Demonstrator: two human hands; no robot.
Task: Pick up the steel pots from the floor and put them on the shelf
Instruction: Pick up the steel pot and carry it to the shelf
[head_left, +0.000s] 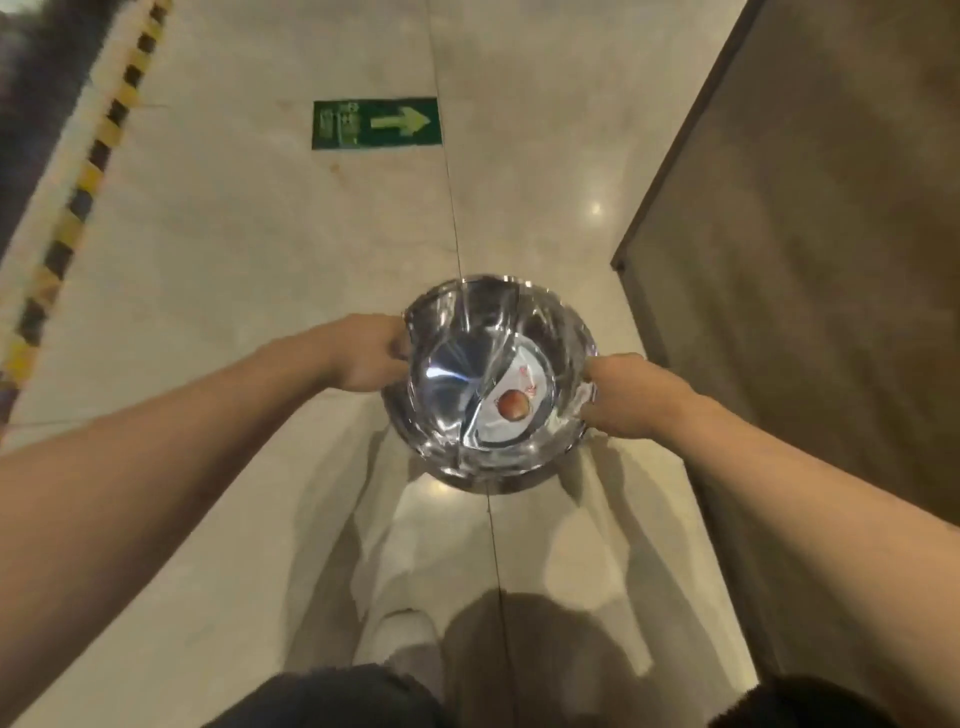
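A person stands over a pale, glossy tiled floor (249, 291) holding one steel pot (493, 384) out in front of the body with both bare arms stretched forward. The pot is off the floor, carried at about mid-height between the two hands, its open mouth facing up. The left hand (366, 353) grips the left side of the rim, fingers curled around the edge. The right hand (628, 397) grips the right side the same way, fingers folded over the rim.

Inside the pot lies clear crinkled plastic wrapping (467, 358), bright with reflections, and under it on the right of the bottom a round white label (514, 405) with a reddish-brown oval picture and some small red print too blurred to read. Nothing else can be made out in the pot.

On the floor farther away sits a green sign (376, 123) with an arrow pointing right. A yellow-and-black striped strip (78, 208) runs along the far left edge. A dark brown panel (810, 270) rises on the right. Near the bottom, a light shoe (405, 639) and dark trouser legs show.
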